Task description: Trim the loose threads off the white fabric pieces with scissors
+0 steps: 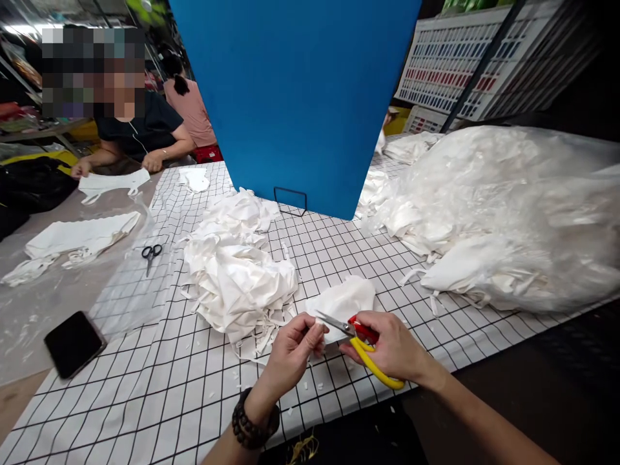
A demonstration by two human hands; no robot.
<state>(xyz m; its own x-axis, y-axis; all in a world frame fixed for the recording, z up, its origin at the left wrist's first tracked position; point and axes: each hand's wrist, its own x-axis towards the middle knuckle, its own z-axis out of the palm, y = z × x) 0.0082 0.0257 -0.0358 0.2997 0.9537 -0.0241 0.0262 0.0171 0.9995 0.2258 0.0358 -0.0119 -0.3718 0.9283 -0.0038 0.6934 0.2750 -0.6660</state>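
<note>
My left hand (299,345) pinches the edge of a white fabric garment (346,295), which lies partly on the checked tablecloth. In my right hand (394,345) is a pair of scissors (372,368) with one yellow and one red handle. Their blades point left and lie at the cloth beside my left fingertips. The blades look slightly apart; whether they touch the cloth I cannot tell. Just beyond my left hand is a heap of crumpled white garments (237,271) with thin straps. Small white scraps are scattered on the tablecloth near my hands.
A tall blue board (305,103) stands at the back. Clear plastic bags (508,213) of white garments fill the right side. Small black scissors (151,255) and a phone (74,344) lie left. A co-worker (138,126) handles a white piece across the table. Crates (450,64) stand behind.
</note>
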